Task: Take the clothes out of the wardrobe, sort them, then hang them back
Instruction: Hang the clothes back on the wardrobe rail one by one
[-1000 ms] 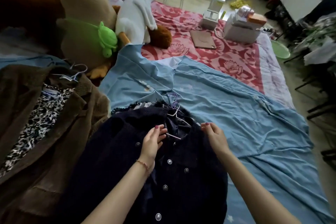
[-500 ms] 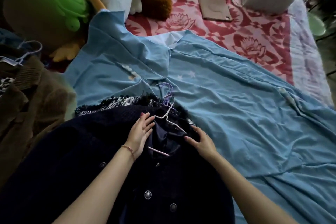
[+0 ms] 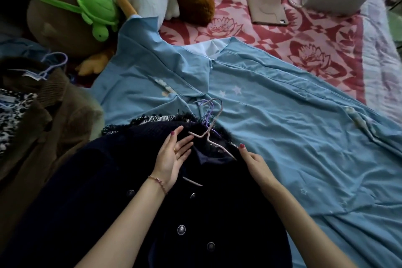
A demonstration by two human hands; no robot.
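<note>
Head view: a dark navy coat [image 3: 134, 213] lies on a blue sheet [image 3: 293, 137], a pale hanger [image 3: 208, 135] in its collar. The left hand [image 3: 171, 159], fingers straight, rests there; the right hand [image 3: 254, 163] touches the collar edge, fingers loose. A brown jacket [image 3: 43, 137] lies left, plush toys [image 3: 95, 4] behind.

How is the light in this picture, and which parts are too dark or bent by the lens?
Head view: dim, soft light with no glare; the dark navy buttoned coat nearly loses its texture in shadow, while the light blue bed sheet and the red floral blanket read clearly; the wide-angle lens bends the edges.
</note>
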